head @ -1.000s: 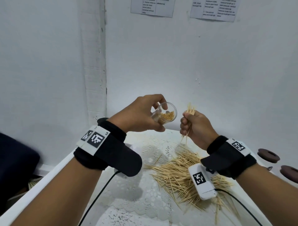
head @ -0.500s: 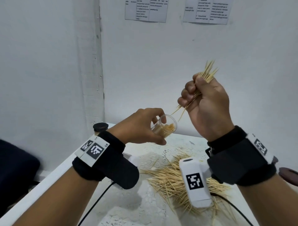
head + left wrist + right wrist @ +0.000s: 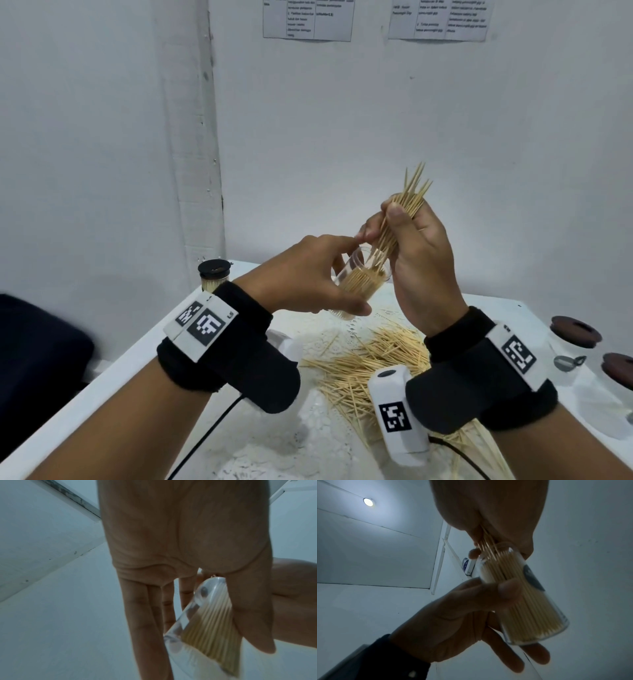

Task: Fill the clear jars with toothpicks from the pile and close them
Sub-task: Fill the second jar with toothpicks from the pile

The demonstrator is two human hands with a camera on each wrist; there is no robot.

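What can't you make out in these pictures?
- Wall notices: head view, print too small, tops cut off.
- Jar: its far side hidden by the left hand.
- Toothpick pile: partly behind the right wrist.
- Brown lids: one cut by the right edge.

The clear jar (image 3: 359,286) was tilted, open-mouthed and mostly packed with toothpicks, lifted above the pile (image 3: 373,363). A bundle of toothpicks (image 3: 404,212) stood steeply over the jar, its lower tips inside the jar's mouth. The pile lay loose and scattered below the jar. A capped, filled jar (image 3: 214,275) stood upright left of it.
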